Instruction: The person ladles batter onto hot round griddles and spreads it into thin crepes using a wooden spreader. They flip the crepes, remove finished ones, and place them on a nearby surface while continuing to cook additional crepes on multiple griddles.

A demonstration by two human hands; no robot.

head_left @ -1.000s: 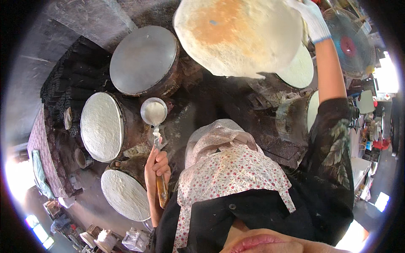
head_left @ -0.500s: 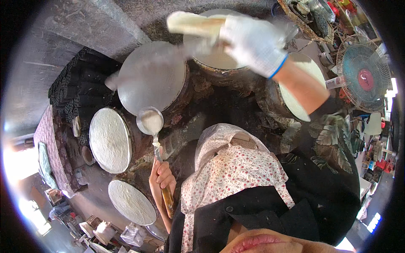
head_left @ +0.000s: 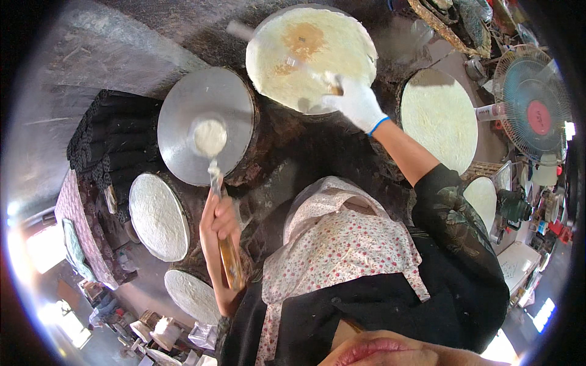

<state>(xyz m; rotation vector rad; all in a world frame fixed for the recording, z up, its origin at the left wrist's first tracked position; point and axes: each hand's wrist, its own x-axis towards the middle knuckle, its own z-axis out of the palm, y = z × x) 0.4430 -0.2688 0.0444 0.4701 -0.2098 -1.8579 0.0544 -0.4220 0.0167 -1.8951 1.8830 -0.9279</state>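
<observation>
My left hand (head_left: 218, 222) grips the handle of a ladle (head_left: 210, 137) with pale batter in its bowl, over a bare metal griddle (head_left: 183, 104). My right hand (head_left: 357, 107), in a white glove, is closed round the handle of a long flat tool (head_left: 334, 84), whose blade is smeared by motion over a round flatbread (head_left: 305, 73) with a browned patch on the back griddle. A pale round of batter (head_left: 436, 122) covers the right griddle. Two more white rounds (head_left: 159, 216) (head_left: 189, 296) lie on griddles at the left; another pale round (head_left: 479, 204) is at the right.
Stacked black cylinders (head_left: 116, 128) stand beside a sloping metal surface at the left. A fan (head_left: 537, 116) with a red centre stands at the right, below a cluttered basket (head_left: 445, 30). A patterned cloth (head_left: 79, 226) hangs at the far left; assorted containers crowd the lower left.
The flatbread held up a second ago now lies flat on the back griddle. My left hand has raised the ladle over the bare griddle; my right hand has come down to the flatbread's front edge.
</observation>
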